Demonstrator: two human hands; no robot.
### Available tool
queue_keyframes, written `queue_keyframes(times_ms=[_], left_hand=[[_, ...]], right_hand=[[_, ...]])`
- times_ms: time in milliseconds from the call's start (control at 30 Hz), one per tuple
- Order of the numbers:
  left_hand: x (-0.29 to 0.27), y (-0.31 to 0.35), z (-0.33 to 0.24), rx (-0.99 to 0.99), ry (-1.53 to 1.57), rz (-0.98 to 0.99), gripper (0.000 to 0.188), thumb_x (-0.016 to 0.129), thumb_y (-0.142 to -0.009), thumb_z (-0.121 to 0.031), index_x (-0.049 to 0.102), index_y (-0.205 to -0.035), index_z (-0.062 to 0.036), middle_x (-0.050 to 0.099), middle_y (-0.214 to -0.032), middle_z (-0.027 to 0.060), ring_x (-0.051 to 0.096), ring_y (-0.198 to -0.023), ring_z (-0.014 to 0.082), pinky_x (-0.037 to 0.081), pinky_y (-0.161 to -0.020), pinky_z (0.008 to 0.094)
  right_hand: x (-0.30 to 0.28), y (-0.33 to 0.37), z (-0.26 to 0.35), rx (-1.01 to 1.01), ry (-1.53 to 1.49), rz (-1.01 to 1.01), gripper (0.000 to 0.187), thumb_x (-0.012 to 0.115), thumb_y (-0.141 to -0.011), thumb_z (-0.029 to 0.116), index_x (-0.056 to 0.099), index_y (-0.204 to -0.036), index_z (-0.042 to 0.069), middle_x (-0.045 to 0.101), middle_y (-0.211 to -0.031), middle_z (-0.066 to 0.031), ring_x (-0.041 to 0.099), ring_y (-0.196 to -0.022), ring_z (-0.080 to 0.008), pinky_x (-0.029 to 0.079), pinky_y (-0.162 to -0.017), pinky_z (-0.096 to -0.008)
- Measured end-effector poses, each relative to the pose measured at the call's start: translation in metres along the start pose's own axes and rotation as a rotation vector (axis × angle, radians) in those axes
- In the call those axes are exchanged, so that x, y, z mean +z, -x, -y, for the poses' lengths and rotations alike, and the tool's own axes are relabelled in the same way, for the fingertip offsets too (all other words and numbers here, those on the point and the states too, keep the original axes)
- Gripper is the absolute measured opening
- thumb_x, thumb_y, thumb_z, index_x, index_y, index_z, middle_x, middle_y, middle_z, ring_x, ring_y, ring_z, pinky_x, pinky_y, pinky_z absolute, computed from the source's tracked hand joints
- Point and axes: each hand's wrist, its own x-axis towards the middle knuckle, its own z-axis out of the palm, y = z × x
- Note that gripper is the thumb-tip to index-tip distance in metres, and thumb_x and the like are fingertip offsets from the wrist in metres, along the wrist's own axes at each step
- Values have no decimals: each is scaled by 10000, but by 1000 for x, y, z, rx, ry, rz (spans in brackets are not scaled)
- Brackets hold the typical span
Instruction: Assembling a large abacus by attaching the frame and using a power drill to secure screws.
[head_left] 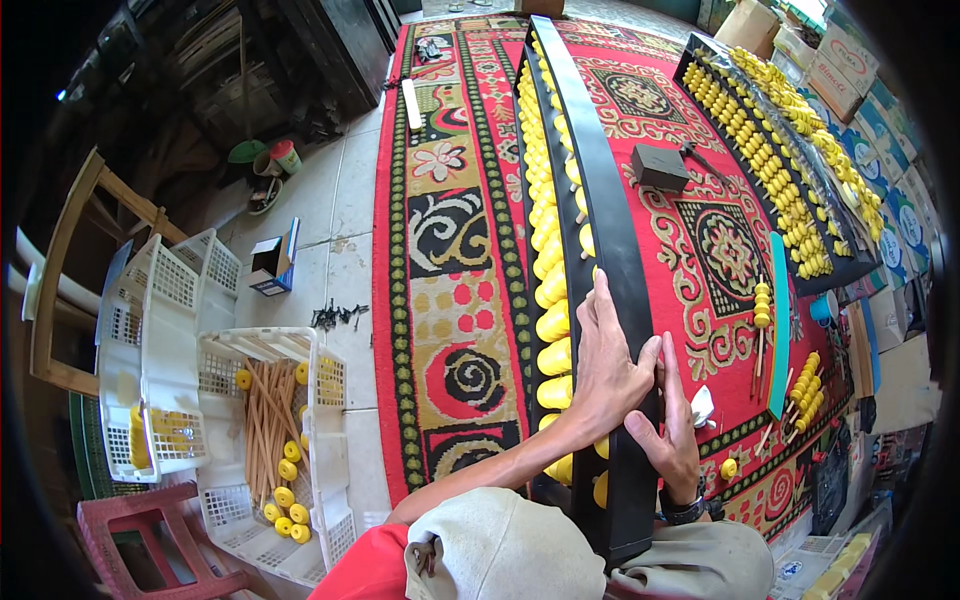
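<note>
A long black frame [622, 245] stretches away from my lap, fitted with rows of yellow beads [548, 270] along its left side. My left hand [608, 362] lies on the frame's upper face, its fingers stretched forward. Against the right side rests my right hand [672, 430], fingers extended upward and thumb apart, touching or nearly touching the left hand. A dark watch [683, 508] circles the right wrist. Neither hand grips anything. My left hand and forearm hide some of the nearer beads.
A second beaded frame [780, 170] lies at the far right. On the red patterned carpet [450, 260] are a dark block [660, 168], a hammer [705, 160] and a teal strip [778, 330]. At left, a white crate [330, 450] holds wooden rods [268, 420] and yellow beads, near a maroon stool [150, 520].
</note>
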Motion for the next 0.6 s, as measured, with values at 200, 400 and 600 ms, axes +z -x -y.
queue_keyframes(times_ms=[200, 400, 600], left_hand=[[-4, 0, -6, -52, 33, 27, 971, 697, -852, -188, 16, -1492, 76, 309, -1333, 304, 342, -1272, 407, 296, -1092, 447], [-4, 1, -4, 9, -14, -23, 972, 696, -838, -129, 9, -1503, 47, 308, -1324, 308, 383, -1236, 446, 343, -1051, 452], [-6, -1, -5, -64, 23, 23, 972, 708, -845, -200, 40, -1486, 95, 271, -1403, 320, 307, -1318, 405, 274, -1120, 436]], right_hand=[[-1, 2, -1, 9, 17, -1, 1040, 727, -829, 310, 36, -1519, -47, 305, -1485, -330, 306, -1413, -395, 247, -1148, -432], [-1, 1, -4, -18, 74, 37, 1131, 791, -765, 314, 28, -1518, -45, 303, -1485, -331, 305, -1416, -391, 253, -1151, -430], [0, -1, -6, -21, 64, 38, 1143, 808, -745, 282, 31, -1517, -45, 285, -1495, -328, 293, -1423, -382, 241, -1161, -421]])
